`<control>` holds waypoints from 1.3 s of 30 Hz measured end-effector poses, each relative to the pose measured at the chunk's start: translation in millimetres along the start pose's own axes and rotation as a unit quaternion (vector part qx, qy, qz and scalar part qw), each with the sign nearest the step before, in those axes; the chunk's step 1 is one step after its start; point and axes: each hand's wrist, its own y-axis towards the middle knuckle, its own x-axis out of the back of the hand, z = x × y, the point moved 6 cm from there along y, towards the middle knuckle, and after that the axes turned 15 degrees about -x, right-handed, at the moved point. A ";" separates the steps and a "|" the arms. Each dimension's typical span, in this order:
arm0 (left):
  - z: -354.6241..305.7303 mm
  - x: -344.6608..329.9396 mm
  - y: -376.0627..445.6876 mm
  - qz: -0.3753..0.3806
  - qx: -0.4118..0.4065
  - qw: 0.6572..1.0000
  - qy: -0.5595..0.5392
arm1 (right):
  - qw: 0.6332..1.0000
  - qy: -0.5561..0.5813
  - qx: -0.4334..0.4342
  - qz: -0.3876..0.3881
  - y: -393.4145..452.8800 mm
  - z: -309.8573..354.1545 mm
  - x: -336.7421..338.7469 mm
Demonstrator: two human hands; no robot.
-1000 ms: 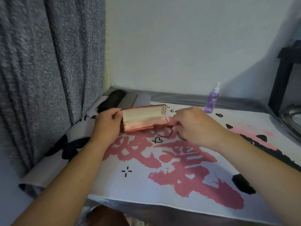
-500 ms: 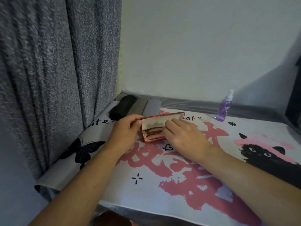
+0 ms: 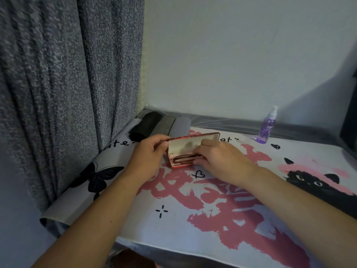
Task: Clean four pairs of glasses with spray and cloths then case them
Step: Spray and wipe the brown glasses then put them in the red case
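A red glasses case stands open on the printed mat, its cream-lined lid raised toward the wall. Dark-framed glasses lie folded inside its tray. My left hand pinches the lid's left corner between thumb and fingers. My right hand rests over the right half of the tray, fingers curled down onto the glasses and hiding that end of them. A purple spray bottle stands upright at the back right, well away from both hands.
Three closed cases, black, grey and blue-grey, lie side by side behind the red case. A grey curtain hangs along the left. The mat carries pink lettering and a black cat print. A dark object stands at the far right edge.
The glasses went from the mat in front of the case into its tray. My right hand followed them in and now lies on them. My left hand kept hold of the lid.
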 end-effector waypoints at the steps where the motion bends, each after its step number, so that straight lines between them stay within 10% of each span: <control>1: -0.4 0.0 -0.1 0.001 0.000 1.000 0.001 | 0.999 0.004 -0.011 0.033 3.4 -1.6 -0.8; 18: -3.7 -2.0 -2.3 0.013 -0.011 1.000 -0.026 | 0.999 -0.039 -0.020 -0.001 -3.1 6.0 -5.1; 24: -3.4 -17.6 -3.4 0.091 -0.052 0.994 0.010 | 0.937 0.176 -0.229 -0.199 -18.0 -61.6 45.5; 30: -17.1 -34.5 -5.5 0.110 -0.104 0.978 0.143 | 0.951 0.230 -0.196 0.060 -18.2 -71.5 -0.3; 39: -18.8 -33.3 -7.6 0.113 -0.134 0.972 0.155 | 0.962 0.210 -0.169 0.051 -26.4 -70.2 -4.2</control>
